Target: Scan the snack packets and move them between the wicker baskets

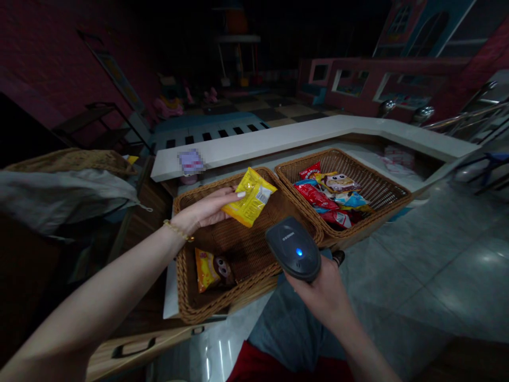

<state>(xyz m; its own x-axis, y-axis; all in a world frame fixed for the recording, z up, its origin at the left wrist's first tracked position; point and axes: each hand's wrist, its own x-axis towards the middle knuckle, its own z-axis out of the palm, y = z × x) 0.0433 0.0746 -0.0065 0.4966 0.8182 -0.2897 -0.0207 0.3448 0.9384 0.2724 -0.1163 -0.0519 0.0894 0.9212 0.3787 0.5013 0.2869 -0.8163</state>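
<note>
My left hand (204, 208) pinches a yellow foil snack packet (249, 196) by its edge, holding it above the left wicker basket (183, 276). My right hand (318, 292) grips a black handheld barcode scanner (293, 248) with a glowing blue light, close to the front rim of that basket. One yellow packet (210, 270) with a cartoon figure lies in the left basket. Several red, blue and yellow snack packets (326, 196) are heaped in the right wicker basket (358, 164).
A white counter (278, 139) curves behind the baskets, with a blurred small item (191, 162) on it. A grey cloth (59, 199) hangs at the left. Below lie a wooden drawer handle (133, 347) and a tiled floor (449, 254). A metal railing (465, 119) stands at the right.
</note>
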